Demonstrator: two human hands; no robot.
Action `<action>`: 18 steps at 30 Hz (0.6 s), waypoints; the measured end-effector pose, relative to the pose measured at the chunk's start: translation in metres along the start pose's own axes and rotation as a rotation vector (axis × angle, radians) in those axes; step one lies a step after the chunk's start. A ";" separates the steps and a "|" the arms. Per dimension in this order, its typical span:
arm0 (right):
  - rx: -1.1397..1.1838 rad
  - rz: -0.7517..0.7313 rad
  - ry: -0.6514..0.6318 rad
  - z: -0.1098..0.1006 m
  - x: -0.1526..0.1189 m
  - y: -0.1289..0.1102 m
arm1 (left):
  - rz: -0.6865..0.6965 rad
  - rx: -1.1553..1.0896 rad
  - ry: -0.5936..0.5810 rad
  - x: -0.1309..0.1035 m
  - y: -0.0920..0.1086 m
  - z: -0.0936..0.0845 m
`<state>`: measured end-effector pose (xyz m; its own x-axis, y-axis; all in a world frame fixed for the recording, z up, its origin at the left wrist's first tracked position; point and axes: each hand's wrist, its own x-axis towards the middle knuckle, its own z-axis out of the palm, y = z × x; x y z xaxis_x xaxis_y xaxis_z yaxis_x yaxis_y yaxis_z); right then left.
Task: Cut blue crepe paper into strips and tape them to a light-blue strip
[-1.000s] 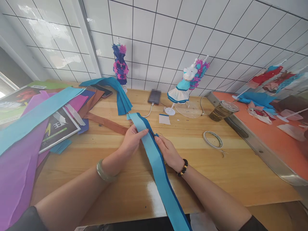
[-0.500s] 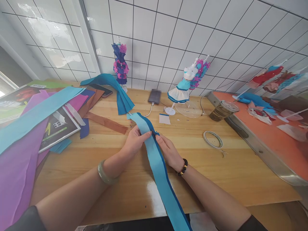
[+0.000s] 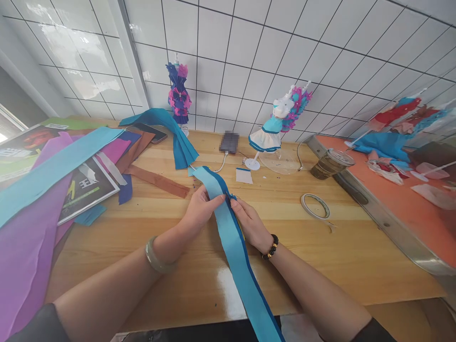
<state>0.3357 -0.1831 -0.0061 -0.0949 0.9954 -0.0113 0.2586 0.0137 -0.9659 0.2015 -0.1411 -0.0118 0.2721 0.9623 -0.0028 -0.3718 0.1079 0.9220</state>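
Observation:
A long light-blue strip (image 3: 231, 247) of crepe-like paper, edged in darker blue, runs from mid-table down past the front edge. My left hand (image 3: 199, 209) is closed on its upper part, thumb on top. At the strip's dark edge, my right hand (image 3: 251, 223) has its fingers pinched together beside a small curled dark-blue shred (image 3: 232, 196). A thin dark tip shows between the hands and a sliver of yellow under my right palm; what that hand holds is mostly hidden. Beyond the strip's far end lies a pleated teal piece (image 3: 183, 149).
Coloured sheets (image 3: 39, 237) and a magazine (image 3: 87, 190) cover the left side. Behind stand two small dressed forms, one navy and pink (image 3: 179, 97), one white and turquoise (image 3: 265, 137). A tape roll (image 3: 315, 206) and lidded cup (image 3: 329, 165) are right, near an orange surface (image 3: 402, 204).
Both hands keep nearly the same place on the strip. A sliver of yellow shows more under my right palm now.

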 end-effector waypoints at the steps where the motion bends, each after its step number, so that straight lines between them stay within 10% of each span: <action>1: -0.001 0.002 0.001 0.000 0.000 0.000 | -0.001 -0.001 -0.003 0.000 0.000 0.000; 18: -0.014 -0.005 0.015 0.000 0.002 0.004 | 0.004 -0.005 -0.012 0.000 -0.002 -0.001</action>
<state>0.3367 -0.1812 -0.0101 -0.0824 0.9966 -0.0023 0.2715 0.0202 -0.9622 0.2018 -0.1410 -0.0140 0.2807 0.9598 0.0056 -0.3777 0.1051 0.9199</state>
